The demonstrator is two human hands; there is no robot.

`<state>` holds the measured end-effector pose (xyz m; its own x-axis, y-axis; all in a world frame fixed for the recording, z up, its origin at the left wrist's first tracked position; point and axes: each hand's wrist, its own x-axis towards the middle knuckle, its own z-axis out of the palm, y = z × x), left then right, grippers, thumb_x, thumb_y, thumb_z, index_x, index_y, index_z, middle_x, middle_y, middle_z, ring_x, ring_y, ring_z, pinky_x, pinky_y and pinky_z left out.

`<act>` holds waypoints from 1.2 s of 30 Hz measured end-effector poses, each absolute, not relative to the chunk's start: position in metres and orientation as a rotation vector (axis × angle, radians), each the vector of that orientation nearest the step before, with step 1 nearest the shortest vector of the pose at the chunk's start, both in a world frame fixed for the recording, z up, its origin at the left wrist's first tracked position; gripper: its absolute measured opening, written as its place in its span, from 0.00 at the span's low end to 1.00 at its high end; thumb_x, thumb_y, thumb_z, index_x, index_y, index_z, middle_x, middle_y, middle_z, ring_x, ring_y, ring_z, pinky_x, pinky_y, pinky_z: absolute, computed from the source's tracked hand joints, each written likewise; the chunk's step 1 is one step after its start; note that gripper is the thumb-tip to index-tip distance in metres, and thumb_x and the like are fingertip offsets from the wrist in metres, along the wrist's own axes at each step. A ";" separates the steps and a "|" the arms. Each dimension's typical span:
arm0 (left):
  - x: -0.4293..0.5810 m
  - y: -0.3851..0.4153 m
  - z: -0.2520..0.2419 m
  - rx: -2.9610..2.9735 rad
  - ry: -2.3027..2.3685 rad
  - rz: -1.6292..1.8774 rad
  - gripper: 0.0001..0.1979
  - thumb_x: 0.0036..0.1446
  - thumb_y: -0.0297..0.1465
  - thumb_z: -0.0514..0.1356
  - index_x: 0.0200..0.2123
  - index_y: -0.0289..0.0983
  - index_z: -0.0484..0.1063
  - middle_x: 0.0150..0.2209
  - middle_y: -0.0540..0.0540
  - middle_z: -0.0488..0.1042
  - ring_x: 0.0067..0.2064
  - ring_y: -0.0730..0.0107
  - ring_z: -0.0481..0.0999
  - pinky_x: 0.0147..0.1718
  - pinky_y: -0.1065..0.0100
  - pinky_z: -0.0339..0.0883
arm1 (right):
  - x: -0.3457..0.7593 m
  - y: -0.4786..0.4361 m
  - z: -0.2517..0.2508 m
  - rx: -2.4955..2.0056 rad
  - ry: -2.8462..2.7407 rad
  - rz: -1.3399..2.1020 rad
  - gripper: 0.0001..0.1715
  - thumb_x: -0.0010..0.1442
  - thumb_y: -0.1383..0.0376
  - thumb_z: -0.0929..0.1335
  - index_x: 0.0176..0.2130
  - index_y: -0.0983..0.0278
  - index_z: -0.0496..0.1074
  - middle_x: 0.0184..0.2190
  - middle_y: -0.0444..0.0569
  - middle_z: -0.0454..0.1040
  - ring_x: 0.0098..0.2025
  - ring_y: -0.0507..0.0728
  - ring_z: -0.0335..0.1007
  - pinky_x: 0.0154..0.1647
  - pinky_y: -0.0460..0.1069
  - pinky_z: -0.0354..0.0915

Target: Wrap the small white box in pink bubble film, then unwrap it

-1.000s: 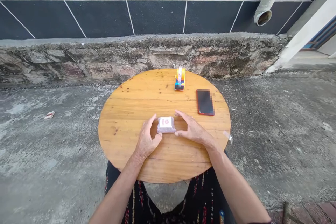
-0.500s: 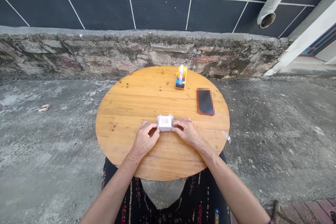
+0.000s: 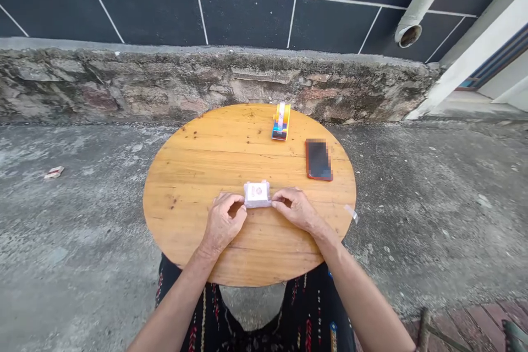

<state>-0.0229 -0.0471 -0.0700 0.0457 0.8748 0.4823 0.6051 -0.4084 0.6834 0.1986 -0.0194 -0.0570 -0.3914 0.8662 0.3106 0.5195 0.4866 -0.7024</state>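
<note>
A small white box [image 3: 258, 191] with a reddish print on top lies on the round wooden table [image 3: 198, 170], in front of me. Pale, see-through wrap [image 3: 258, 204] surrounds its sides, and its front edge is raised along the near side. At the left end, my left hand [image 3: 225, 217] pinches the wrap's near corner between thumb and forefinger. My right hand [image 3: 296, 209] pinches the opposite near corner in the same way. Both hands are closed at the fingertips, with the other fingers curled.
A yellow and blue tape dispenser [image 3: 281, 122] stands at the table's far edge. To the right lies a phone [image 3: 318, 159] in a red case. One strip of clear tape [image 3: 352, 213] hangs off the right edge. A stone-based wall [image 3: 165, 88] runs behind the table.
The camera view has shifted slightly. The wrap's front edge looks drawn out a little more towards me, and both hands keep their pinch at its corners.
</note>
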 end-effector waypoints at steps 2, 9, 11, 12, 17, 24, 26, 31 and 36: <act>-0.023 -0.046 -0.072 2.062 1.496 1.307 0.04 0.53 0.26 0.57 0.32 0.38 0.71 0.32 0.47 0.74 0.37 0.63 0.71 0.40 0.62 0.64 | 0.196 -0.018 -0.059 -1.159 -2.088 0.628 0.05 0.58 0.68 0.68 0.30 0.62 0.73 0.26 0.42 0.75 0.30 0.52 0.69 0.39 0.48 0.60; -0.024 -0.043 -0.076 2.109 1.437 1.282 0.06 0.54 0.25 0.57 0.34 0.38 0.72 0.34 0.47 0.76 0.39 0.63 0.72 0.42 0.61 0.64 | 0.190 -0.017 -0.059 -1.117 -2.145 0.590 0.07 0.59 0.70 0.68 0.30 0.62 0.73 0.28 0.43 0.76 0.31 0.53 0.69 0.38 0.48 0.59; -0.023 -0.043 -0.076 2.097 1.451 1.268 0.05 0.54 0.25 0.57 0.33 0.38 0.72 0.33 0.47 0.76 0.38 0.63 0.72 0.42 0.61 0.64 | 0.189 -0.016 -0.058 -1.130 -2.148 0.584 0.07 0.59 0.69 0.68 0.29 0.62 0.73 0.27 0.43 0.75 0.31 0.53 0.69 0.37 0.48 0.59; -0.023 -0.043 -0.075 2.088 1.461 1.267 0.05 0.54 0.25 0.57 0.33 0.38 0.72 0.33 0.47 0.76 0.38 0.63 0.72 0.42 0.61 0.64 | 0.189 -0.016 -0.058 -1.136 -2.147 0.582 0.07 0.59 0.69 0.68 0.29 0.62 0.73 0.27 0.42 0.75 0.31 0.53 0.69 0.37 0.48 0.59; -0.023 -0.046 -0.073 1.992 1.497 1.290 0.07 0.53 0.26 0.56 0.35 0.37 0.72 0.35 0.46 0.75 0.40 0.62 0.73 0.43 0.60 0.67 | 0.195 -0.019 -0.057 -1.144 -2.051 0.644 0.05 0.57 0.69 0.67 0.33 0.61 0.73 0.27 0.43 0.75 0.30 0.53 0.70 0.34 0.48 0.63; -0.027 -0.045 -0.078 1.955 1.486 1.355 0.16 0.57 0.28 0.55 0.49 0.36 0.71 0.50 0.41 0.74 0.53 0.59 0.71 0.55 0.56 0.64 | 0.206 -0.027 -0.056 -1.191 -2.116 0.520 0.32 0.57 0.62 0.68 0.60 0.60 0.61 0.57 0.55 0.68 0.59 0.63 0.63 0.60 0.63 0.55; -0.027 -0.044 -0.079 1.994 1.462 1.322 0.18 0.58 0.28 0.54 0.51 0.36 0.70 0.52 0.41 0.73 0.55 0.59 0.70 0.56 0.55 0.63 | 0.203 -0.028 -0.056 -1.206 -2.210 0.485 0.36 0.59 0.61 0.67 0.64 0.60 0.56 0.61 0.55 0.64 0.62 0.63 0.58 0.62 0.64 0.51; -0.025 -0.043 -0.074 2.068 1.419 1.204 0.18 0.60 0.28 0.52 0.53 0.38 0.70 0.53 0.42 0.73 0.56 0.60 0.70 0.56 0.55 0.63 | 0.194 -0.025 -0.057 -1.160 -2.273 0.450 0.33 0.62 0.63 0.65 0.64 0.61 0.56 0.61 0.55 0.64 0.62 0.62 0.58 0.60 0.61 0.54; -0.023 -0.041 -0.073 2.114 1.408 1.164 0.19 0.60 0.27 0.51 0.53 0.39 0.71 0.53 0.42 0.74 0.55 0.60 0.72 0.56 0.55 0.63 | 0.190 -0.019 -0.059 -1.150 -2.224 0.488 0.30 0.60 0.65 0.67 0.61 0.60 0.62 0.56 0.55 0.70 0.57 0.62 0.65 0.58 0.60 0.56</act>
